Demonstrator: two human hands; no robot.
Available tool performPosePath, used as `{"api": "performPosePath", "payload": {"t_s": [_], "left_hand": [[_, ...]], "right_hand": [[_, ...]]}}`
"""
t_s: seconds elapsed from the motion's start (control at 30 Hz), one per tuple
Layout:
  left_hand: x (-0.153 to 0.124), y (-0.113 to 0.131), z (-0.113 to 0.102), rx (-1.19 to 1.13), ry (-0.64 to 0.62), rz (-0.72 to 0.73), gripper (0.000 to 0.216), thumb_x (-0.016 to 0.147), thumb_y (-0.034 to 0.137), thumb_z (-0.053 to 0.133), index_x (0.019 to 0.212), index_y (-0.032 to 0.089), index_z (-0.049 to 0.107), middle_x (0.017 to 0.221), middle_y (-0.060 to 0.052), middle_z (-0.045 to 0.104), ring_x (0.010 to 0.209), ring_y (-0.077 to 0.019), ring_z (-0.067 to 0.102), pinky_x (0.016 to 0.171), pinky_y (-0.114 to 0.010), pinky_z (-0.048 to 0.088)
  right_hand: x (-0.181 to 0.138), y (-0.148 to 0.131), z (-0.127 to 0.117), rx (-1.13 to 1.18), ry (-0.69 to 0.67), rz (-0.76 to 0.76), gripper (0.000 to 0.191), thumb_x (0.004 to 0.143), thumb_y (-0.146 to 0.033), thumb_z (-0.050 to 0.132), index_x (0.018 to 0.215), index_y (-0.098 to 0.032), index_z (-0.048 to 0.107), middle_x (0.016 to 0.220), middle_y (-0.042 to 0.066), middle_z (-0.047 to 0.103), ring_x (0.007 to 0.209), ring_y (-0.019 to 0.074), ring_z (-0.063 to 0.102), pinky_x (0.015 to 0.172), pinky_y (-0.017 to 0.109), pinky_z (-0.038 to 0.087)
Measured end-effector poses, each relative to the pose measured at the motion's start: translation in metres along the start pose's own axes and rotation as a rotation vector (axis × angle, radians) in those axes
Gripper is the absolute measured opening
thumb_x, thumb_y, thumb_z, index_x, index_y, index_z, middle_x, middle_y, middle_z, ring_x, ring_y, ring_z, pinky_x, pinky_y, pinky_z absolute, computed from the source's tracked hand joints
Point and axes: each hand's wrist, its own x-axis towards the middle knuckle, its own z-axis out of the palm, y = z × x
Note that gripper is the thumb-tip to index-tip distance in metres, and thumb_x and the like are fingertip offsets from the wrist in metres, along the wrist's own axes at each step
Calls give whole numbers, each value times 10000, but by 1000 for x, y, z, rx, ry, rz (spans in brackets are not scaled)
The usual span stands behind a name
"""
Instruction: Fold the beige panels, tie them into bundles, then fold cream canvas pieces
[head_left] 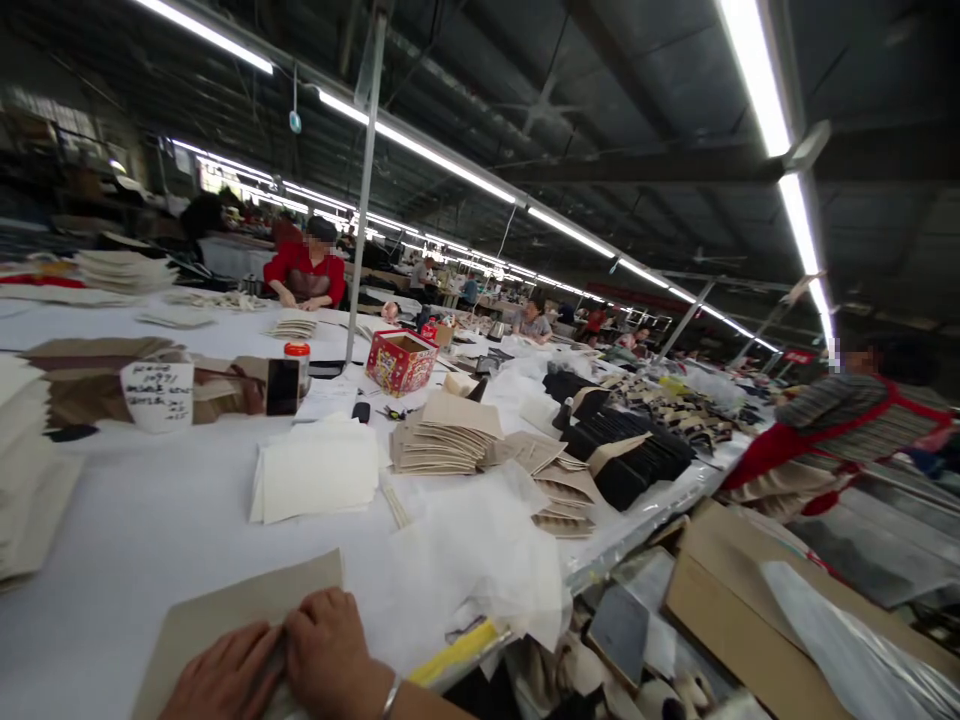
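Hands, two, bare, set close together: left hand (225,668) and right hand (328,645), meeting at the fingers, both bearing down on one sheet. Right wrist wears a metal band (391,696).

Item: beige panel (300,585), one, directly under both hands and reaching out past the fingertips, flat on the white-covered counter (202,500). Fingers bent against its surface, presumably to steady it or press its layers flat; whether they also pinch an edge or fold, cannot tell.

Beyond the hands: white sheets (319,468), loosely squared, and, just right of these, a fanned stack of beige pieces (448,432); piling probably keeps like with like, within reach.

Right of the hands: translucent sheeting (480,545), crumpled, draped toward the counter edge; yellow strip (454,650) along that edge. Farther right, below counter level, an open cardboard box (750,590).

Left of the hands: tall pile of pale sheets (30,470), well apart from the panel, perhaps so placed to leave working room. Farther out, a white piece with handwriting (159,392), lying on brown material, likely serving as a label; red patterned box (401,362), upright, beyond the white sheets.
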Motion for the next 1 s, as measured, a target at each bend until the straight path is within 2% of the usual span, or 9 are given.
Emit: {"api": "performPosePath", "payload": {"t_s": [0.17, 0.27, 0.33, 0.43, 0.53, 0.6, 0.67, 0.87, 1.0], "left_hand": [[2, 16, -37, 13, 2, -87, 369, 791, 432, 461, 989, 196, 664, 1044, -110, 636, 971, -270, 574, 807, -401, 469], [-2, 14, -65, 79, -64, -139, 370, 841, 444, 417, 874, 148, 636, 900, -113, 611, 877, -265, 561, 784, -394, 446], [-3, 10, -74, 131, -92, -205, 366, 851, 439, 407, 826, 139, 615, 854, -108, 594, 841, -261, 553, 752, -384, 443], [-4, 8, -67, 96, -23, -207, 324, 870, 387, 393, 884, 145, 609, 931, -114, 605, 895, -258, 551, 777, -387, 443], [0, 15, -44, -38, 93, -68, 320, 876, 320, 389, 1069, 151, 581, 1104, -115, 600, 1026, -239, 535, 901, -383, 419], [6, 20, -30, -70, 93, -23, 339, 869, 297, 396, 1124, 151, 566, 1145, -113, 595, 1060, -235, 527, 940, -386, 405], [10, 22, -23, -61, 58, -47, 327, 859, 300, 418, 1105, 161, 583, 1135, -107, 601, 1046, -241, 530, 935, -401, 408], [-3, -3, -40, -38, 82, -140, 312, 839, 393, 483, 1019, 173, 611, 1045, -95, 600, 962, -232, 533, 875, -378, 442], [-20, -16, -54, 49, 121, -195, 297, 844, 370, 471, 985, 162, 629, 1010, -104, 612, 918, -245, 546, 815, -389, 465]], "right_hand": [[-5, 11, 0, -22, -44, 63, 138, 759, -311, 583, 821, -190, 559, 882, 47, 561, 859, 225, 508, 726, 365, 441], [-9, 21, -10, -44, -92, 113, 126, 776, -299, 566, 824, -183, 573, 885, 59, 565, 873, 226, 497, 752, 363, 418], [-8, 26, -16, -49, -122, 135, 135, 788, -303, 559, 831, -178, 581, 878, 67, 565, 879, 224, 493, 761, 357, 405], [-3, 24, -17, -8, -124, 132, 136, 798, -277, 554, 888, -183, 592, 920, 70, 570, 905, 216, 488, 785, 345, 397], [5, 15, -7, 85, -65, 50, 248, 813, -220, 533, 1059, -206, 568, 1068, 68, 558, 992, 198, 472, 861, 330, 381], [11, 10, 2, 119, -54, -6, 264, 822, -195, 517, 1081, -215, 566, 1074, 59, 561, 999, 184, 472, 888, 320, 367], [15, 8, 8, 111, -71, -14, 203, 819, -196, 522, 1009, -216, 592, 1016, 50, 575, 962, 184, 479, 868, 318, 371], [11, 24, 2, 16, -73, 79, 83, 800, -241, 550, 856, -190, 584, 921, 51, 571, 889, 197, 469, 798, 319, 371], [9, 31, -7, -31, -97, 122, 89, 796, -256, 557, 834, -181, 586, 895, 58, 577, 878, 211, 472, 779, 331, 373]]}}
